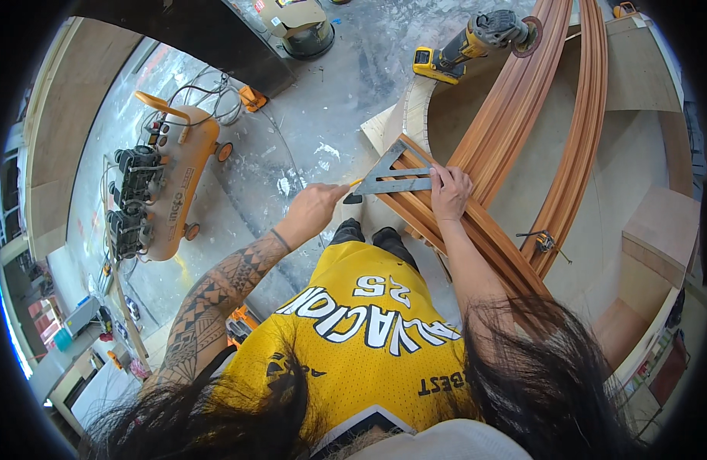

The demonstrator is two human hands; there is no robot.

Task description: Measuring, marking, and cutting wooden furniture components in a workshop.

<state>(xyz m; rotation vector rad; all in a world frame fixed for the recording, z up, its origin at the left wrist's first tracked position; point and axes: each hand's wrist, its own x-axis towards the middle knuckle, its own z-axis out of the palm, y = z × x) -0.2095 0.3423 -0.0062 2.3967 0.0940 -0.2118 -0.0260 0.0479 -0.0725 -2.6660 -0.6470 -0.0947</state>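
Note:
My left hand is closed around a thin yellow pencil, whose end reaches the pointed left corner of a grey metal speed square. The triangular square lies across the end part of a reddish-brown grooved wood moulding. On the square's right end, my right hand grips its edge, fingers bent over it and against the moulding. The moulding slants from beside my legs toward the lower right. The pencil's tip is too small to make out.
Two more long mouldings run away over a curved plywood frame. A yellow-black cordless grinder rests on the frame's edge. A small metal tool sits on a moulding. An orange-beige air compressor with hoses stands left, a bucket beyond.

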